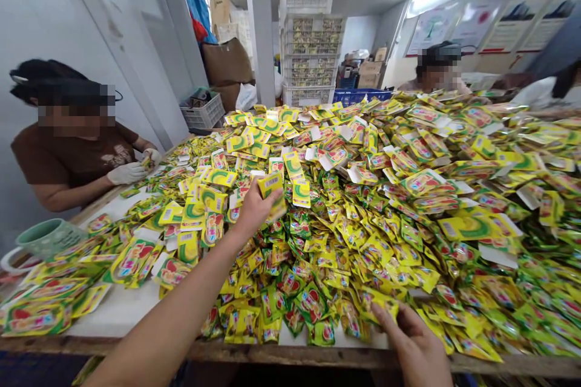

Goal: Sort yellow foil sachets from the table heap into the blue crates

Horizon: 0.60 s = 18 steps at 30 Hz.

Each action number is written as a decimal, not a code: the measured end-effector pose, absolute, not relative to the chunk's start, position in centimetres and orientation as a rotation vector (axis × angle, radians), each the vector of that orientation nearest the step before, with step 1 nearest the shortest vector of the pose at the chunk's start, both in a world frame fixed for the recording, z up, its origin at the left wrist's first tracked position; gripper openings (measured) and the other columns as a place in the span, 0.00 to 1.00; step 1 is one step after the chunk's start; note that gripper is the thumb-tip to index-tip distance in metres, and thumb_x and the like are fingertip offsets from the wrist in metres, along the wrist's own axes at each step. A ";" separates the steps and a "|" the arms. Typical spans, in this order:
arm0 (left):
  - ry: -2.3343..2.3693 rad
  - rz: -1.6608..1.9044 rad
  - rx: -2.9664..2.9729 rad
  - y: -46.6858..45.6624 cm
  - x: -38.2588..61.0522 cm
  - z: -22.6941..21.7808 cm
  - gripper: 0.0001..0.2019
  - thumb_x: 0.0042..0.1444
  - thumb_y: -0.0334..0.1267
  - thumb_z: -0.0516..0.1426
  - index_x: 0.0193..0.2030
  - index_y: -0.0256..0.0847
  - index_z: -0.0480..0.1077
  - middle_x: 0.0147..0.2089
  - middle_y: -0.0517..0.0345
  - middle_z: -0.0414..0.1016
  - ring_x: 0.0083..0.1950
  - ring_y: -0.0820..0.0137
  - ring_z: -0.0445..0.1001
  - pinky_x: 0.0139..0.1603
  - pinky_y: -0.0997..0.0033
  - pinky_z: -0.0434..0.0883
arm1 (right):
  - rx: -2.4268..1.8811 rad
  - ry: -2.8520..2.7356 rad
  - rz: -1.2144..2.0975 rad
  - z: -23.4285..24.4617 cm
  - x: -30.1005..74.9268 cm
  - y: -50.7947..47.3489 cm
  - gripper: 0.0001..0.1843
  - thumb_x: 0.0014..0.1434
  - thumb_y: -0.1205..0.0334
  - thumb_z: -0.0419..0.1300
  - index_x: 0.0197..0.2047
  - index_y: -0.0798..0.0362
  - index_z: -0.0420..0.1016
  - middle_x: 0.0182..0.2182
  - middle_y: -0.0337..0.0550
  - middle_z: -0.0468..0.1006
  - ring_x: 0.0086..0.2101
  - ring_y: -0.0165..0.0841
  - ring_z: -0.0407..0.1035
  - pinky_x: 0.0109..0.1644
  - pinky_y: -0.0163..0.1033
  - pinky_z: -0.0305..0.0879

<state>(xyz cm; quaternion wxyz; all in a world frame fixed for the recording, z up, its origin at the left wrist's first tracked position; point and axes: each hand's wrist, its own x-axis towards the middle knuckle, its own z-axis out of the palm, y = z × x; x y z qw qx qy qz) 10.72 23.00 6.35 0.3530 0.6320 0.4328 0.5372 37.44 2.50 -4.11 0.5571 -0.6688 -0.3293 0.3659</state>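
Note:
My left hand (251,213), reaching out over the heap, is closed on a small yellow carton (271,184) with a barcode on it. Around it lie more flat yellow and green cartons (216,178) with fruit pictures. Low at the right, near the table's front edge, my right hand (420,344) pinches a yellow candy packet (382,303) between thumb and fingers. Beneath and beside both hands spreads a pile of small shiny candy packets (313,302), yellow, green and red.
A wooden-edged table (97,320) carries the heap. At the left stands a green mug (48,237); beyond it sits a person with gloved hands (127,173). Another person (438,69) is across the table. Stacked white crates (313,42) and a grey pillar (261,30) are behind.

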 end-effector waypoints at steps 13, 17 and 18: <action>0.392 0.799 0.679 9.6 12.7 1.7 0.37 0.43 0.58 0.64 0.56 0.37 0.67 0.59 0.40 0.70 0.57 0.49 0.70 0.52 0.52 0.70 | -0.990 -1.045 1.177 -0.1 32.4 5.3 0.14 0.48 0.64 0.70 0.40 0.46 0.77 0.41 0.39 0.79 0.42 0.33 0.72 0.47 0.36 0.67; 0.369 0.350 0.608 9.4 10.4 1.2 0.37 0.47 0.57 0.62 0.59 0.34 0.64 0.49 0.40 0.75 0.38 0.59 0.79 0.39 0.60 0.74 | -1.023 -1.580 1.199 2.0 35.3 4.2 0.10 0.52 0.66 0.68 0.39 0.46 0.79 0.48 0.42 0.77 0.48 0.36 0.70 0.53 0.38 0.65; 0.452 0.342 0.645 9.4 10.6 0.9 0.32 0.46 0.49 0.65 0.55 0.33 0.68 0.45 0.43 0.77 0.35 0.63 0.79 0.39 0.64 0.73 | -1.041 -1.671 1.187 2.5 35.8 4.1 0.09 0.53 0.66 0.67 0.39 0.47 0.79 0.49 0.43 0.76 0.49 0.37 0.70 0.54 0.39 0.64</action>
